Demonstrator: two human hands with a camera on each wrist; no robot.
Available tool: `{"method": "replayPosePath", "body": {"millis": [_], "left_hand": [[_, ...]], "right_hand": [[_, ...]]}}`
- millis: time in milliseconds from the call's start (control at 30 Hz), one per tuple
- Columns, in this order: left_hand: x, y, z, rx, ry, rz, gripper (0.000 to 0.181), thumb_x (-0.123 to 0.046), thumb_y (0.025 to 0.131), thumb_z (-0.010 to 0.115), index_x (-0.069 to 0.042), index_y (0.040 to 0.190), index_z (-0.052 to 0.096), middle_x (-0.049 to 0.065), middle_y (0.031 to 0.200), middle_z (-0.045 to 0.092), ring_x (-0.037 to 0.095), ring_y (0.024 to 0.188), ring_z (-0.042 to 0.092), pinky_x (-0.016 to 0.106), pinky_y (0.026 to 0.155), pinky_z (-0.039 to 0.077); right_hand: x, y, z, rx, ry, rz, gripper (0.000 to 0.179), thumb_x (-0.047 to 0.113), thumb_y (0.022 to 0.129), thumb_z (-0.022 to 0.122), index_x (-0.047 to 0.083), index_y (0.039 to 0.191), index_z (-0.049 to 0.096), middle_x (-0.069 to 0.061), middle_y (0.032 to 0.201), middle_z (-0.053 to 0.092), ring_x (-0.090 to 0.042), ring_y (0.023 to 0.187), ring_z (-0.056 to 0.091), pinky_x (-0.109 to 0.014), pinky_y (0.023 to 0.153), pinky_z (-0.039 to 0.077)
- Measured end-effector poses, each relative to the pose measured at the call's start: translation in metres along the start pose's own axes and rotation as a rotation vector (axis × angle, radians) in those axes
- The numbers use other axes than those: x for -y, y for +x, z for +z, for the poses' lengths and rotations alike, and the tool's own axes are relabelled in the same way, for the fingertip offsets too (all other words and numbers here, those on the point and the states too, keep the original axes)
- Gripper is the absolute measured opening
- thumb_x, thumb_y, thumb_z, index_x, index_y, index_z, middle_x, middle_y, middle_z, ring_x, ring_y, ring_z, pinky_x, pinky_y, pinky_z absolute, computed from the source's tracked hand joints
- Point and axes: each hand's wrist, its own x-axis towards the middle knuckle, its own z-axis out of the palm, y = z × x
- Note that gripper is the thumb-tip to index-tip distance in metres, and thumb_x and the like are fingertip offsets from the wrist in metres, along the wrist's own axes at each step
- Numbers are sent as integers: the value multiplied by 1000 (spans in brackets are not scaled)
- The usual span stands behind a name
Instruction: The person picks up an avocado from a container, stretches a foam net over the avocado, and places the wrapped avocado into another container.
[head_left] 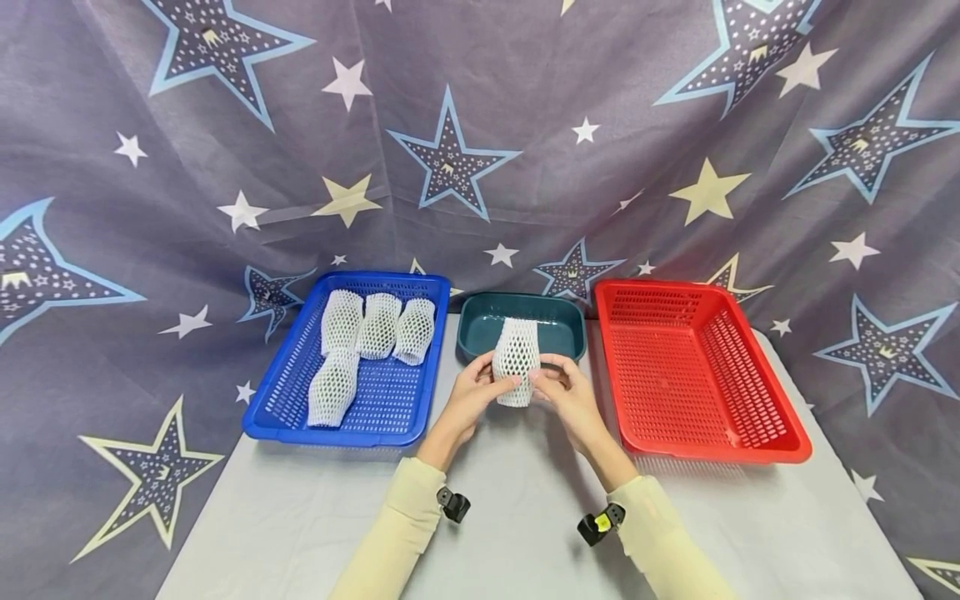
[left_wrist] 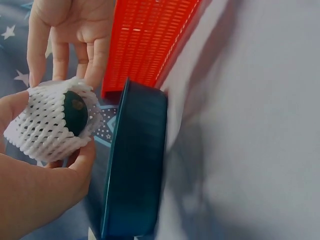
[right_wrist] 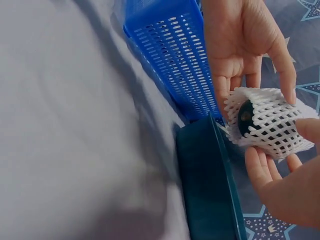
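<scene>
Between both hands, in front of the dark green basin (head_left: 517, 302), is a white foam net sleeve (head_left: 517, 358) with a dark green fruit (left_wrist: 75, 116) inside, its end showing at the sleeve's opening. My left hand (head_left: 468, 400) grips the sleeve from the left, thumb on the near face. From the right, my right hand (head_left: 572, 402) pinches the same sleeve between thumb and fingers. In the right wrist view the dark fruit end (right_wrist: 245, 117) shows again through the sleeve mouth, held above the basin's height.
On the left a blue basket (head_left: 390, 408) holds several net-sleeved pieces (head_left: 334, 387). A red basket (head_left: 667, 392) stands to the right with its perforated bottom visible. The grey-white cloth (head_left: 510, 517) covers the table, and a star-patterned curtain (head_left: 450, 242) hangs behind.
</scene>
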Motion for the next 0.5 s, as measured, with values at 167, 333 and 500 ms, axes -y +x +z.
{"method": "replayPosePath", "body": {"millis": [167, 333, 500], "left_hand": [[-4, -1, -2, -12, 11, -5, 68, -11, 87, 77, -1, 147, 47, 19, 137, 61, 18, 115, 63, 30, 99, 54], [-8, -1, -4, -23, 20, -18, 69, -13, 86, 79, -4, 147, 48, 16, 137, 62, 19, 115, 62, 31, 100, 53], [-12, -1, -7, -21, 28, -18, 70, -15, 85, 80, -5, 147, 48, 16, 136, 62, 17, 112, 63, 29, 97, 54]], "right_hand": [[6, -1, 2, 5, 6, -14, 41, 3, 96, 68, -2, 134, 54, -9, 104, 61, -14, 90, 66, -49, 94, 59], [9, 0, 4, 14, 21, -17, 40, 2, 97, 66, -4, 134, 53, -8, 103, 61, -11, 90, 65, -46, 92, 60], [13, -1, 7, 10, 14, -24, 40, 1, 96, 66, -4, 134, 54, -11, 106, 63, -12, 92, 65, -55, 96, 57]]}}
